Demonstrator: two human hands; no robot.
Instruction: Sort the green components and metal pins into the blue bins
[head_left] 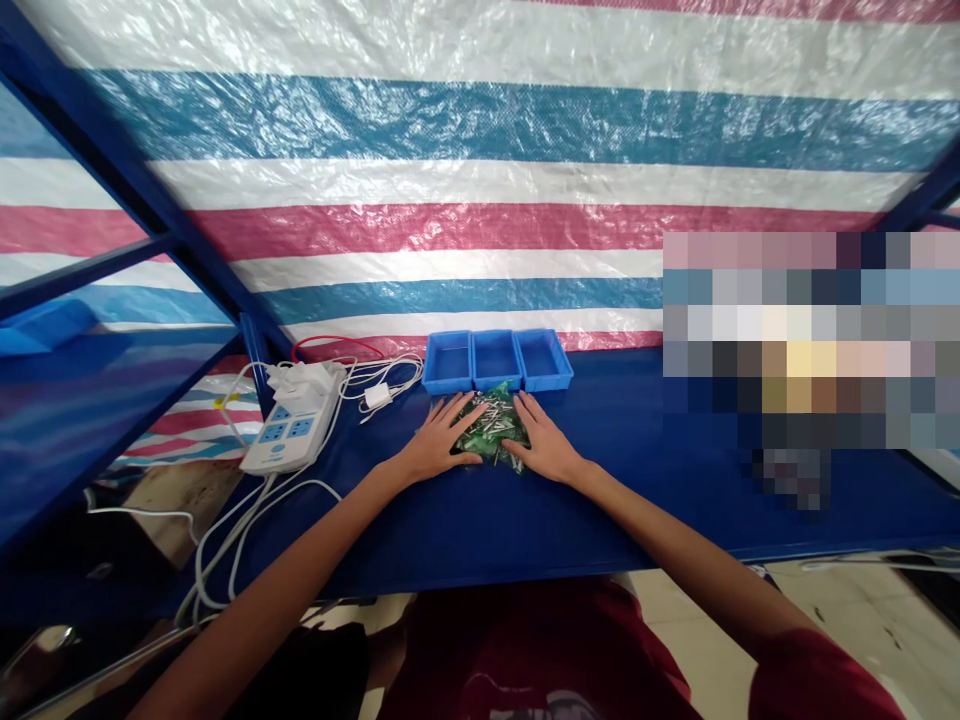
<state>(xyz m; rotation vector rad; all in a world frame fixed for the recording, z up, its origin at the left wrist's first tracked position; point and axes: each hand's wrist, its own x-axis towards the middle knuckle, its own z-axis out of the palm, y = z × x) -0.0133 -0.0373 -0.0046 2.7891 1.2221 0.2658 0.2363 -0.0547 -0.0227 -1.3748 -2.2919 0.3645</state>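
A green-tinted plastic bag [491, 425] full of loose screws lies on the blue table, between my two hands. My left hand [439, 440] rests along its left side, fingers stretched out and pointing away from me. On the other side my right hand [546, 443] lies flat with fingers spread, its thumb over the bag's edge. Both hands touch the bag without closing on it. Just beyond the bag stand three blue bins side by side: the left bin [448, 384], the middle bin [495, 381] and the right bin [546, 382].
A white power strip [289, 435] with plugs and tangled white cables sits at the left of the blue table [480, 540]. A small white adapter [377, 396] lies near the bins. Striped plastic sheeting [480, 180] hangs behind. A pixelated area covers the right side.
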